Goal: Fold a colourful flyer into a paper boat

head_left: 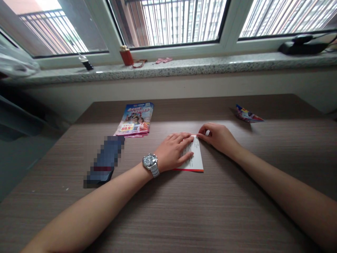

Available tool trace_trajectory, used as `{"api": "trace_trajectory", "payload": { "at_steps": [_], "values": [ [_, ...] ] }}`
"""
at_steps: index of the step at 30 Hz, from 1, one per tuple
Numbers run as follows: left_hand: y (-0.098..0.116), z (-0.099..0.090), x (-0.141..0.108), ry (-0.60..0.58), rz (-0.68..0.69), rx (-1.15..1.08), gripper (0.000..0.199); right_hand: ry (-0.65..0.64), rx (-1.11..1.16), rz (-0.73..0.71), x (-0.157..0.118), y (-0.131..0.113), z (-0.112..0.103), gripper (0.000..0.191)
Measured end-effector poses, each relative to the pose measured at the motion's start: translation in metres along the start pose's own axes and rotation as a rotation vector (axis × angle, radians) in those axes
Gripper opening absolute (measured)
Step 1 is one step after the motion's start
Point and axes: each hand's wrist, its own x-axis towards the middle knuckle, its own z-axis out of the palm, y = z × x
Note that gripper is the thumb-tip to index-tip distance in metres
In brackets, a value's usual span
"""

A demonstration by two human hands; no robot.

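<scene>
A sheet of printed white paper (pixel 198 160) with a red-orange strip along its near edge lies flat on the table. Over its left part rests my left hand (pixel 175 151), fingers stretched out and palm down, with a silver wristwatch (pixel 150 161) on the wrist. At the paper's far right corner, my right hand (pixel 214 135) has thumb and forefinger pinched together. The fingertips meet the corner of the sheet. The left part of the paper is hidden beneath my left hand.
A stack of colourful flyers (pixel 137 119) lies at the back left, with a blurred dark phone-like object (pixel 106 161) nearer. A folded paper piece (pixel 247 114) sits at the back right of the wooden table (pixel 168 218). An orange-red container (pixel 126 56) stands on the stone windowsill (pixel 200 66).
</scene>
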Motion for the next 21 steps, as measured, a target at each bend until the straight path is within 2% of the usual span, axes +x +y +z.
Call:
{"api": "trace_trajectory", "payload": {
  "at_steps": [9,21],
  "values": [
    [0.0,0.001,0.0,0.007,-0.003,-0.002,0.055,-0.106,0.044,-0.049,-0.002,0.005,-0.003,0.012],
    [0.0,0.002,0.0,0.012,-0.01,-0.006,0.055,-0.235,0.093,-0.103,-0.014,-0.006,-0.01,0.011]
  ]
}}
